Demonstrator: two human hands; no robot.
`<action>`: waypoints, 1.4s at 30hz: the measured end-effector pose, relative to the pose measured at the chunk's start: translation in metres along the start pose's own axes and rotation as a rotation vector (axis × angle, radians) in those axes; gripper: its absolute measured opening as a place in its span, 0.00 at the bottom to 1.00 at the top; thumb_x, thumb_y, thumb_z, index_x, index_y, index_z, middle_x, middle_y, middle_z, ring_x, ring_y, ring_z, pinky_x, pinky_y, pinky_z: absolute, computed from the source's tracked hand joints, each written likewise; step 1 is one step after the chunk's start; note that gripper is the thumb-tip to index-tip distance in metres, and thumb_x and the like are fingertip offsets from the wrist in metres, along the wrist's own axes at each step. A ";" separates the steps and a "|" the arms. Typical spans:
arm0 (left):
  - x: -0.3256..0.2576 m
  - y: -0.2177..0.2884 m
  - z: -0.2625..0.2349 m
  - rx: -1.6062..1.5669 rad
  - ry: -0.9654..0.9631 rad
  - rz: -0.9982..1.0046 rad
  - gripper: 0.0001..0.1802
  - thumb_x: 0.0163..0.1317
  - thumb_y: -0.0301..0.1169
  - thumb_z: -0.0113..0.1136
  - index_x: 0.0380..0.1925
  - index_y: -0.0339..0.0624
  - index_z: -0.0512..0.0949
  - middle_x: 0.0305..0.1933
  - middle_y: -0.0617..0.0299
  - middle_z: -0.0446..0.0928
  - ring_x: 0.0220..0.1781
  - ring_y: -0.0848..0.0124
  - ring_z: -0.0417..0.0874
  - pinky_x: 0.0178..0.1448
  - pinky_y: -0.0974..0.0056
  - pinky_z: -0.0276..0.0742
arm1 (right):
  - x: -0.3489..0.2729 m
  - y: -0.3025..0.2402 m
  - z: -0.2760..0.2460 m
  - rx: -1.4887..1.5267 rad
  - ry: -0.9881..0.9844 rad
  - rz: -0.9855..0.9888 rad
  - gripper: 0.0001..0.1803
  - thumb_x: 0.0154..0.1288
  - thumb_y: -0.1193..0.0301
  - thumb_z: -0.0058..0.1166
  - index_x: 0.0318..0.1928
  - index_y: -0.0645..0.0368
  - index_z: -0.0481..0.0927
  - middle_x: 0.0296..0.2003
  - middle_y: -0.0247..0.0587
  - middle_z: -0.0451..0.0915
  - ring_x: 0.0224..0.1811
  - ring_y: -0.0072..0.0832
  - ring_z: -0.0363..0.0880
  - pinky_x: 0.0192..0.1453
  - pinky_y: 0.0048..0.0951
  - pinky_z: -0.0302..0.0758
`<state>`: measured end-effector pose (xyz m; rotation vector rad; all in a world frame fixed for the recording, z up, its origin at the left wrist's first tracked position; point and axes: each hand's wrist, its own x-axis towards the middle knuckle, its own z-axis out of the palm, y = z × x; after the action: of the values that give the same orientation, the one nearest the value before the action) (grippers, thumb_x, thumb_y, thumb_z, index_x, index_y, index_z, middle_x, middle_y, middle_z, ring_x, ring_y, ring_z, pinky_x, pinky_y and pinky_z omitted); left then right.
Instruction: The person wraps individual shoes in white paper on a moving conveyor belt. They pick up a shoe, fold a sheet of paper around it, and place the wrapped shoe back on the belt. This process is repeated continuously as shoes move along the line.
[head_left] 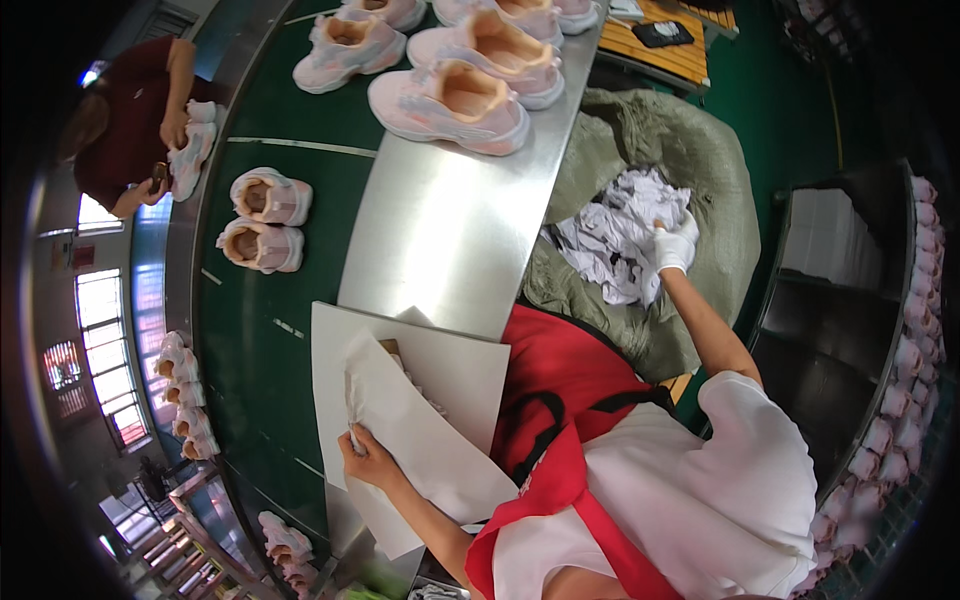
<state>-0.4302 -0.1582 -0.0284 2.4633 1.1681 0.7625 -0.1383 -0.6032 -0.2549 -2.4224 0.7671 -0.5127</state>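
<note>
- Left hand (372,462): fingers pinched narrow on the left margin of a white paper sheet (425,470), which slants across a white board (455,352) at the near end of the metal surface (440,235).
- Right hand (676,247): white-gloved, on crumpled paper (618,235) in the olive woven sack (725,185), beside the surface's right edge. Cannot tell whether its fingers are closed.
- Sneakers (450,112) stand at the surface's far end.
- Judgement: sheet likely creases easily; light pinch, lift without dragging. Crumpled pieces probably tangle; take from the top, separate before lifting.
</note>
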 end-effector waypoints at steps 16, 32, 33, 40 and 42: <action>0.006 0.001 -0.007 -0.076 0.071 0.167 0.14 0.52 0.36 0.64 0.18 0.40 0.74 0.16 0.55 0.72 0.18 0.54 0.71 0.27 0.56 0.65 | 0.050 0.050 0.009 0.143 -0.180 -0.252 0.20 0.68 0.61 0.40 0.48 0.64 0.76 0.33 0.50 0.80 0.33 0.38 0.77 0.40 0.33 0.71; -0.004 0.070 -0.099 -0.289 -0.145 0.789 0.13 0.52 0.37 0.64 0.21 0.43 0.72 0.43 0.57 0.77 0.29 0.65 0.77 0.31 0.63 0.72 | -0.097 -0.401 -0.250 0.394 -0.553 -1.508 0.07 0.60 0.73 0.50 0.32 0.66 0.74 0.23 0.51 0.74 0.26 0.44 0.72 0.32 0.38 0.67; -0.007 0.078 -0.113 -0.299 -0.084 0.809 0.12 0.52 0.37 0.63 0.23 0.44 0.73 0.53 0.54 0.72 0.34 0.65 0.78 0.33 0.64 0.73 | -0.147 -0.426 -0.260 0.359 -0.719 -1.697 0.05 0.57 0.74 0.52 0.31 0.64 0.74 0.24 0.52 0.74 0.27 0.47 0.72 0.32 0.39 0.68; -0.016 0.058 -0.144 -0.091 0.116 0.395 0.13 0.49 0.36 0.63 0.32 0.41 0.76 0.66 0.42 0.60 0.46 0.62 0.78 0.38 0.63 0.76 | -0.295 -0.452 -0.272 0.388 -1.278 -2.368 0.08 0.45 0.74 0.57 0.31 0.56 0.76 0.26 0.44 0.76 0.27 0.45 0.76 0.31 0.39 0.73; -0.024 0.046 -0.139 -0.108 0.145 0.391 0.12 0.50 0.36 0.63 0.31 0.42 0.75 0.53 0.47 0.70 0.41 0.62 0.78 0.36 0.62 0.76 | -0.302 -0.455 -0.278 0.400 -1.390 -2.341 0.10 0.45 0.74 0.58 0.32 0.56 0.77 0.26 0.45 0.75 0.27 0.44 0.76 0.31 0.39 0.73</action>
<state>-0.4958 -0.1987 0.0983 2.6106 0.6685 1.0945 -0.3210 -0.2088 0.1762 -1.3336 -2.4449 0.4049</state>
